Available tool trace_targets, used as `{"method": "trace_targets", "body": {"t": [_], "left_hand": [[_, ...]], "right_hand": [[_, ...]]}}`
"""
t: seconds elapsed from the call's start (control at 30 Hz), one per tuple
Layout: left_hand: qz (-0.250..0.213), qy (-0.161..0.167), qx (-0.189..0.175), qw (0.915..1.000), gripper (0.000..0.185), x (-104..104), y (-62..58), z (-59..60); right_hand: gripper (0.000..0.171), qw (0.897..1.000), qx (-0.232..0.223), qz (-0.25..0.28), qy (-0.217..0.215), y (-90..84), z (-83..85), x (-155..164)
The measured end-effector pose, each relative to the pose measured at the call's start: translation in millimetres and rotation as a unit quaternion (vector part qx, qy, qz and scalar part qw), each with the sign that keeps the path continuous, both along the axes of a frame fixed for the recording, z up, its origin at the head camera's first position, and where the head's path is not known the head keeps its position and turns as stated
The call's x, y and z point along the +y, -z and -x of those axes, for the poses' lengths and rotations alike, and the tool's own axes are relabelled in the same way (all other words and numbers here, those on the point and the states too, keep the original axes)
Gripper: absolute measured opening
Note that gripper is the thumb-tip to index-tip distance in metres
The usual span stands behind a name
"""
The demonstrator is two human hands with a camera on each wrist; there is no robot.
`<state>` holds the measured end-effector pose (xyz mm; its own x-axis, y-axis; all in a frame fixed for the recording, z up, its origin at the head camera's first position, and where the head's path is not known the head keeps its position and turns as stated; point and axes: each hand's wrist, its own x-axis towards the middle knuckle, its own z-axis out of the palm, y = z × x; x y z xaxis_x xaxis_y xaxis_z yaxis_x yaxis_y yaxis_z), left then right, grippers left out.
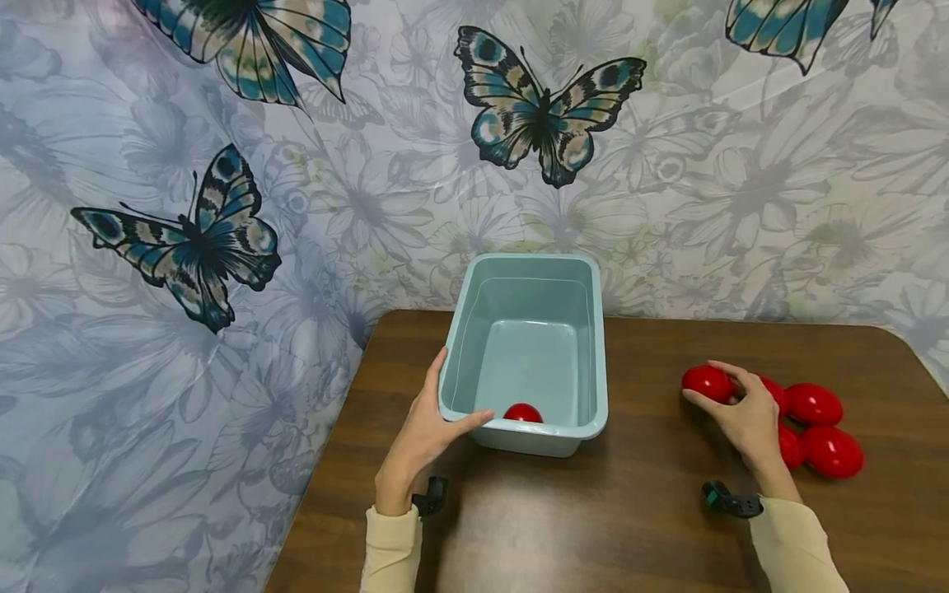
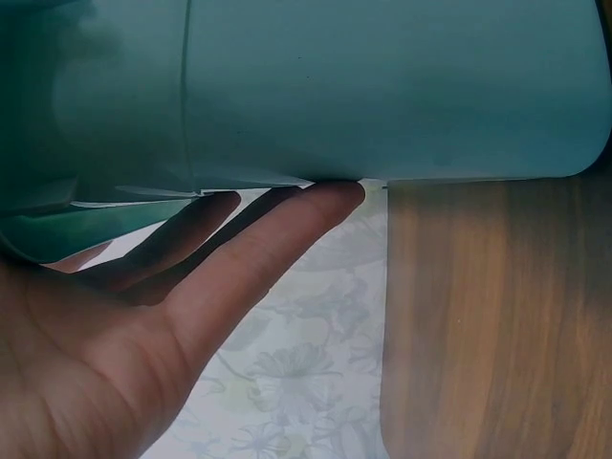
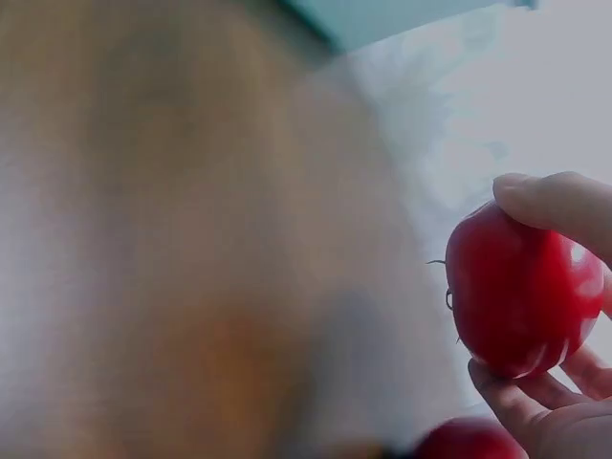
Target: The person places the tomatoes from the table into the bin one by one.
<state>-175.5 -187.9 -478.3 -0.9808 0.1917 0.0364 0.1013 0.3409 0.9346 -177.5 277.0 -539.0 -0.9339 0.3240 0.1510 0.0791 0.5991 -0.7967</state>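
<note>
My right hand [image 1: 752, 422] holds a red tomato [image 1: 704, 383] between thumb and fingers, to the right of the basin. Bits of green stem show on its left side in the right wrist view, where the tomato [image 3: 521, 292] appears clear of the table. Several more tomatoes [image 1: 833, 451] lie grouped beside this hand, partly hidden by it. With its thumb over the rim, my left hand [image 1: 417, 441] grips the pale blue-green basin [image 1: 599, 354] at the near left corner. Its fingers [image 2: 268, 244] lie along the outer wall. One tomato [image 1: 523, 413] sits inside, at the near end.
The brown wooden table [image 1: 578, 527] has rounded back corners. Behind it hangs a floral cloth [image 1: 400, 198] printed with butterflies, close to the table's back edge and the basin's far end.
</note>
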Motion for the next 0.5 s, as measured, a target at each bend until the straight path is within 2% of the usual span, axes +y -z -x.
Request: {"method": "trace_targets", "body": {"t": [0.27,0.4,0.5], "left_hand": [[0.002,-0.002,0.004,1.0000,0.118,1,-2.8,0.3],[0.006,-0.005,0.006,0.9999,0.118,1,-2.9,-0.2],[0.000,-0.002,-0.002,1.0000,0.117,1,-1.8,-0.7]], "right_hand": [[0.062,0.995,0.052,0.088,0.001,-59.9,10.6,4],[0.061,0.989,0.087,0.114,-0.019,-89.9,24.3,-22],[0.061,0.983,0.124,0.124,-0.052,-113.4,37.4,-53]]}}
